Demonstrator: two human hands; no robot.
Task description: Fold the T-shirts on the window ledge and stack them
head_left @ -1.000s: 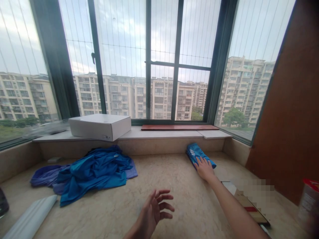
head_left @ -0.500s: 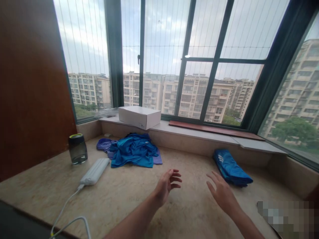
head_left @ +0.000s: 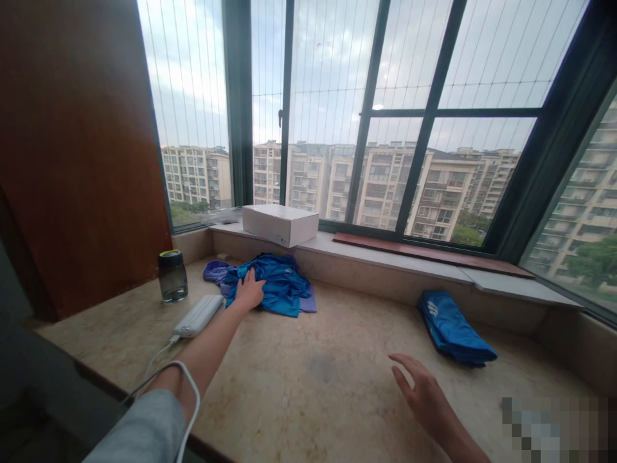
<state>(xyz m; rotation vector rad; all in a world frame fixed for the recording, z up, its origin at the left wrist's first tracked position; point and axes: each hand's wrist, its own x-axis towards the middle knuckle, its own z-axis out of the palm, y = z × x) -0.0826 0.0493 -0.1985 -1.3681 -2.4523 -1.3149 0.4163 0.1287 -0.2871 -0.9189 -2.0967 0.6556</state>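
Left hand (head_left: 250, 293) on crumpled blue garment (head_left: 285, 290), desk's (head_left: 332, 405) back left; fingers partly spread, can't tell if gripping. Right hand (head_left: 420, 391) empty, half-open, near folded blue garment (head_left: 456, 333). Risk: white cable (head_left: 196, 395) across left forearm could snag, dragging power bank (head_left: 198, 316).

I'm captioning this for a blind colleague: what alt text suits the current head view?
The left hand, open, seems to touch a rumpled blue cloth; the right hand hangs open over a countertop near a folded blue cloth. A bottle stands at left, and a white box sits on the windowsill.
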